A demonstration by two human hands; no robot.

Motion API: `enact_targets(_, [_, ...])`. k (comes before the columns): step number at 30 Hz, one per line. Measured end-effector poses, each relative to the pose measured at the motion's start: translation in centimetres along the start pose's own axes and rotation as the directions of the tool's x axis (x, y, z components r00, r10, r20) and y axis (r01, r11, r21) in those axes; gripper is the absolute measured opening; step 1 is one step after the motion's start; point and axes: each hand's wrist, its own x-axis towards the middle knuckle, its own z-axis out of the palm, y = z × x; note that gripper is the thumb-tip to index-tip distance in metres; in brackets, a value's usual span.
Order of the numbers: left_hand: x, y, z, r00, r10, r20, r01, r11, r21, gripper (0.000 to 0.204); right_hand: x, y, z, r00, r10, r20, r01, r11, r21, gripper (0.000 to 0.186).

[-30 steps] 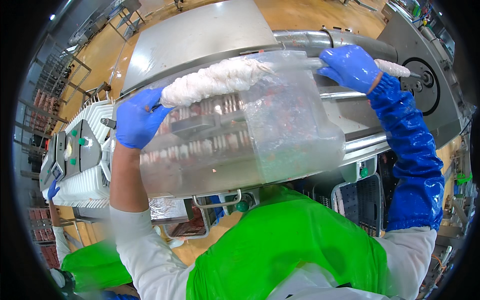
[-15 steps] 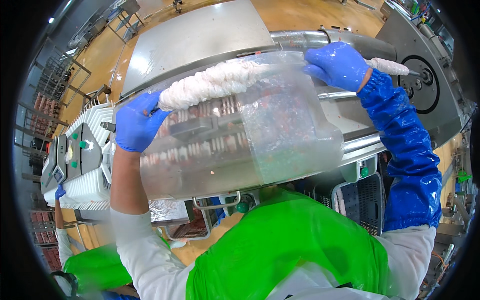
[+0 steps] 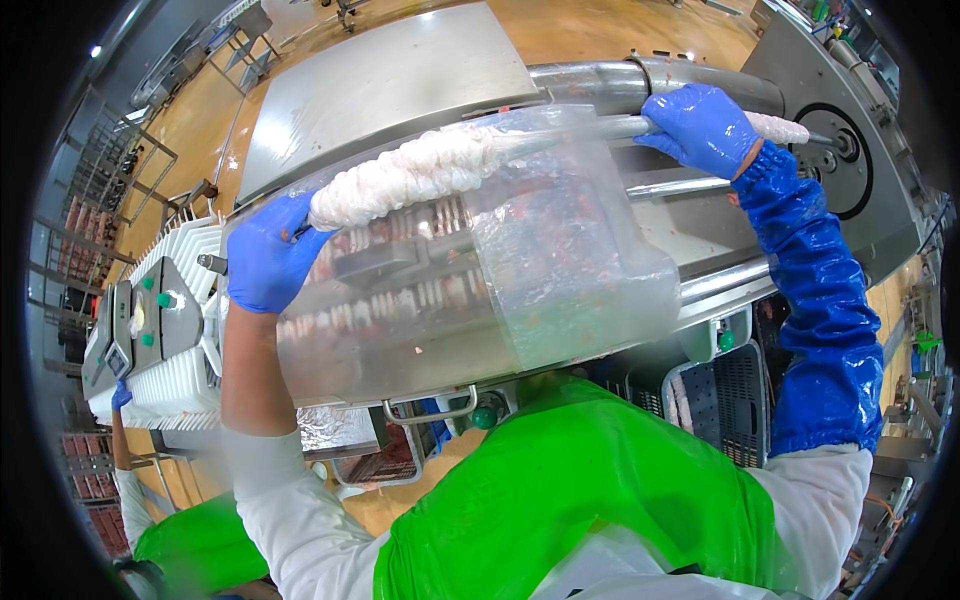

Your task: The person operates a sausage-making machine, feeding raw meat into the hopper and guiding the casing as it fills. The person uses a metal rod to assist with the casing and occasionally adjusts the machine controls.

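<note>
A bunched, whitish sausage casing (image 3: pixel 405 180) is gathered in thick folds on a long metal stuffing tube (image 3: pixel 622 127). At the casing's left end, my left hand (image 3: pixel 268 252), in a blue glove, is closed with its fingertips curled in; the tube's tip there is hidden. My right hand (image 3: pixel 698 128), also blue-gloved, wraps around the bare tube farther right. Just beyond it, a second stretch of bunched casing (image 3: pixel 777 128) sits near the tube's base. Under the tube slopes a clear plastic guard (image 3: pixel 575 270), wet and flecked with small reddish bits.
A steel machine housing (image 3: pixel 850 120) rises at the right, with a broad metal cover (image 3: pixel 390 80) behind. White hanging arms and a control panel (image 3: pixel 155 310) stand left. A co-worker in a green apron (image 3: pixel 205 535) is at lower left. A dark crate (image 3: pixel 735 405) sits below right.
My right hand has slid a little to the right along the tube, leaving more bare metal between it and the left casing. My left hand has stayed nearly in place.
</note>
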Motion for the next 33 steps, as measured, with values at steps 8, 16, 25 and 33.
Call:
enact_targets(8, [0.1, 0.1, -0.5, 0.992, -0.089, 0.086, 0.090, 0.996, -0.007, 0.034, 4.2, -6.1, -0.5, 0.963, -0.022, -0.267, 0.125, 0.918, 0.375, 0.040])
enact_targets(16, [0.0, 0.0, -0.4, 0.999, -0.027, 0.043, 0.026, 0.999, 0.026, 0.033, 2.3, -2.1, -0.9, 1.000, -0.026, 0.003, 0.025, 0.987, 0.160, 0.039])
enact_targets(25, [0.2, 0.3, -0.1, 0.997, -0.069, 0.041, 0.068, 0.997, 0.032, 0.033, 2.5, -5.4, -0.8, 0.978, 0.058, -0.202, 0.001, 0.959, 0.282, 0.037])
enact_targets(33, [-0.2, -0.1, -0.1, 1.000, -0.014, -0.001, 0.014, 0.997, 0.073, 0.030, 1.3, -2.1, -1.3, 0.995, 0.071, 0.067, -0.072, 0.997, 0.009, 0.036])
